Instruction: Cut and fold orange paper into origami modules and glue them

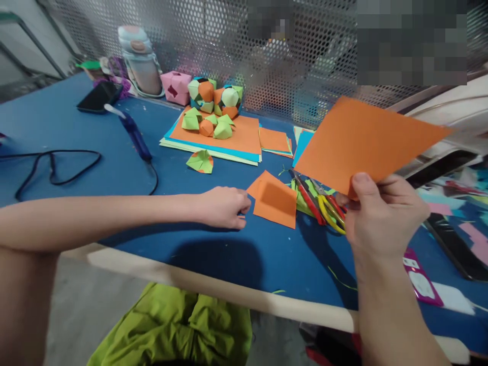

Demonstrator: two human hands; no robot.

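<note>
While your right hand [387, 213] pinches the orange sheet [366, 142] by its near edge above the tabletop [49, 122], keep thumb pressure light to prevent creasing; your left hand [224, 206] is curled, contents unclear

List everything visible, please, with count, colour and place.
table: one, blue, centre
mesh panel: one, grey, behind
bottle: one, pale, back left
phone: one, black, left
corded tool: one, blue, left
box: one, pink, back
balls: two, multicoloured, back
paper stack: one, orange-topped, centre
folded pieces: several, green and orange, on stack
loose piece: one, mainly green, centre
small sheets: unclear, orange, centre
tools: several, red and yellow, right
dark devices: two, right
scraps: several, mixed, right
large sheet: one, orange, right
clothing: green, below
left hand: one, beside small sheets
right hand: one, holding large sheet
</note>
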